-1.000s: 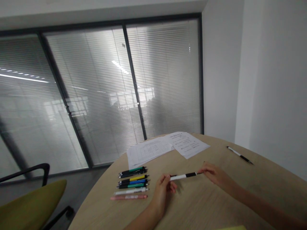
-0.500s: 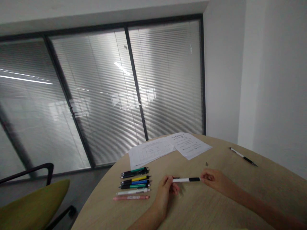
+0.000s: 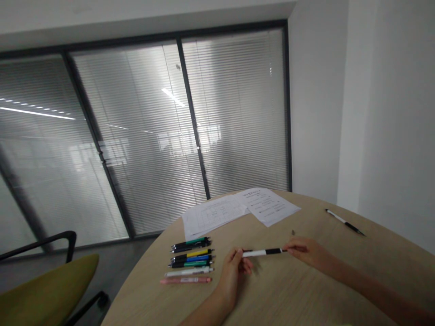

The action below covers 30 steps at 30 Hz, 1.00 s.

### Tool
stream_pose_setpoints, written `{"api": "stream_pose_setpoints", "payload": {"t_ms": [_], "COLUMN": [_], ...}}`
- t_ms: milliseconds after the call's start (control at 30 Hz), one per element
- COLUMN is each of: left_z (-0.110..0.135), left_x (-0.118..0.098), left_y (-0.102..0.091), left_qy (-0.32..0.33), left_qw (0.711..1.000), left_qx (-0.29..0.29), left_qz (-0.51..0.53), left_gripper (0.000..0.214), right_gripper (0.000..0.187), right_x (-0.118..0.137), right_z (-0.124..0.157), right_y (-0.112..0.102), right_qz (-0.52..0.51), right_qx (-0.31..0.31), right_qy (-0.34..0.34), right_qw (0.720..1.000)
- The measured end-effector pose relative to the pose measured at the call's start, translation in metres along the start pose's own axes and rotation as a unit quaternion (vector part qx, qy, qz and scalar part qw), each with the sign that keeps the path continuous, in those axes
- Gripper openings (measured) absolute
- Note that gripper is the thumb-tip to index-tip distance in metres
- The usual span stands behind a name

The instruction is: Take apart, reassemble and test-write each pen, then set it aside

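Observation:
My left hand (image 3: 231,276) is closed around the rear end of a white pen (image 3: 254,253) with a black grip, held level just above the table. At the pen's front end, the fingers of my right hand (image 3: 302,249) are pinched together. A short, thin dark piece shows between the black grip and these fingertips; whether it is the tip or the refill is too small to tell. On the table behind my right hand lies a tiny dark part (image 3: 292,232) that I cannot make out.
Left of my left hand, several pens (image 3: 190,259) lie in a row, with a pink pen (image 3: 186,280) nearest me. Printed sheets (image 3: 217,215) lie at the far edge of the round table (image 3: 272,299). Another white-and-black pen (image 3: 345,222) lies right. A green chair (image 3: 50,285) stands left.
The pen's front end has risen slightly and tilts a little more. My right hand has shifted slightly up, and a thin dark piece now shows between its fingertips and the grip.

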<state>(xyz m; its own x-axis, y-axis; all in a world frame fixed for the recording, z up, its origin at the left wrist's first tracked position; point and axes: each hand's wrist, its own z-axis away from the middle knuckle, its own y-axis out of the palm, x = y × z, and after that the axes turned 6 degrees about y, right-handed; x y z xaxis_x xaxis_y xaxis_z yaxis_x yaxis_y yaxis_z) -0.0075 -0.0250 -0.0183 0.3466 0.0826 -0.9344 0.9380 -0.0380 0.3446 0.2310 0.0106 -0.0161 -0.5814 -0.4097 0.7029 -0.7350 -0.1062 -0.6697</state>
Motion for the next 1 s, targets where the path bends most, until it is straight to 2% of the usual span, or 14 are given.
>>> {"api": "stream_pose_setpoints", "payload": {"t_ms": [100,200,467,667,800,1000], "left_z": [0.000,0.000,-0.001,-0.002,-0.001,0.000], "left_x": [0.000,0.000,-0.001,0.000,-0.001,-0.002], "left_y": [0.000,0.000,0.000,-0.001,0.000,-0.001], "left_qy": [0.001,0.000,-0.006,-0.006,-0.002,0.008], "left_qw": [1.000,1.000,1.000,1.000,1.000,0.999], "left_qx": [-0.005,-0.010,-0.012,-0.011,-0.018,-0.031], "left_qz": [0.009,0.011,0.020,0.027,0.023,0.029], "left_gripper": [0.033,0.032,0.033,0.037,0.034,0.030], "right_gripper": [0.033,0.034,0.037,0.042,0.049,0.046], "right_x": [0.004,0.005,0.002,-0.007,-0.008,-0.015], "right_z": [0.000,0.000,0.002,0.001,-0.002,-0.008], "right_y": [-0.004,-0.006,-0.006,-0.005,-0.010,-0.022], "right_qz": [-0.050,-0.057,-0.024,-0.111,-0.172,-0.160], "right_qx": [0.002,0.003,0.010,0.057,0.020,-0.047], "right_qy": [0.021,0.033,-0.020,0.060,0.082,0.117], "right_qw": [0.999,0.998,0.999,0.990,0.982,0.979]}}
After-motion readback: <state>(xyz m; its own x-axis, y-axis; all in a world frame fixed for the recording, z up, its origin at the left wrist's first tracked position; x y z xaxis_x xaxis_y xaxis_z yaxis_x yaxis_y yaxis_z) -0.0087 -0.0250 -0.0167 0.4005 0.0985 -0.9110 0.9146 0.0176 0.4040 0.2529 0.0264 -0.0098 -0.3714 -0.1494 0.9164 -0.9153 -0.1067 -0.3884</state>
